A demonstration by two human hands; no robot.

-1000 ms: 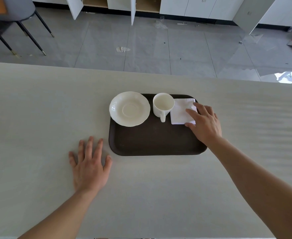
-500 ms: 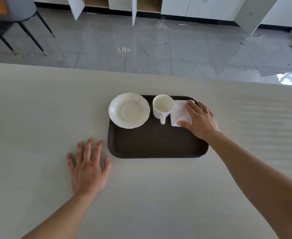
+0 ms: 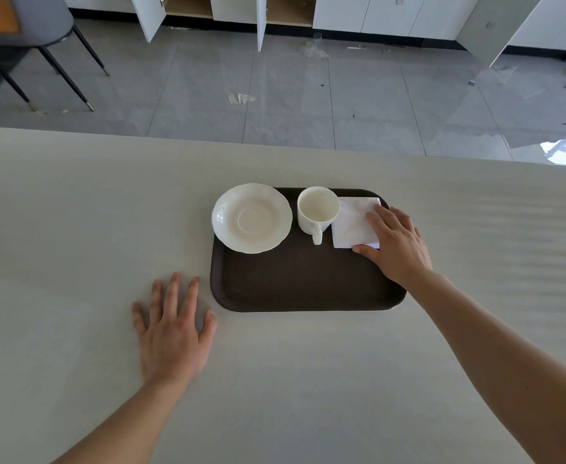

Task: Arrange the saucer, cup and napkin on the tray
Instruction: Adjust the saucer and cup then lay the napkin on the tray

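Observation:
A dark brown tray (image 3: pixel 301 279) lies on the pale table. A white saucer (image 3: pixel 251 217) sits at its far left corner, overhanging the rim. Just right of the saucer a white cup (image 3: pixel 318 211) stands upright, its handle pointing toward me. A folded white napkin (image 3: pixel 353 222) lies flat at the tray's far right, touching the cup. My right hand (image 3: pixel 397 242) rests on the napkin's right edge, fingers on top and thumb against its near corner. My left hand (image 3: pixel 171 333) lies flat on the table, fingers spread, just left of the tray's near corner.
The table's (image 3: pixel 74 229) far edge runs across the view behind the tray. Beyond it is grey tiled floor with a paper scrap (image 3: pixel 241 98), a chair (image 3: pixel 23 31) at far left, and white cabinets (image 3: pixel 408 11) with open doors.
My right hand has slid a little to the right on the napkin, uncovering more of it. The saucer, the cup and my left hand have stayed in place.

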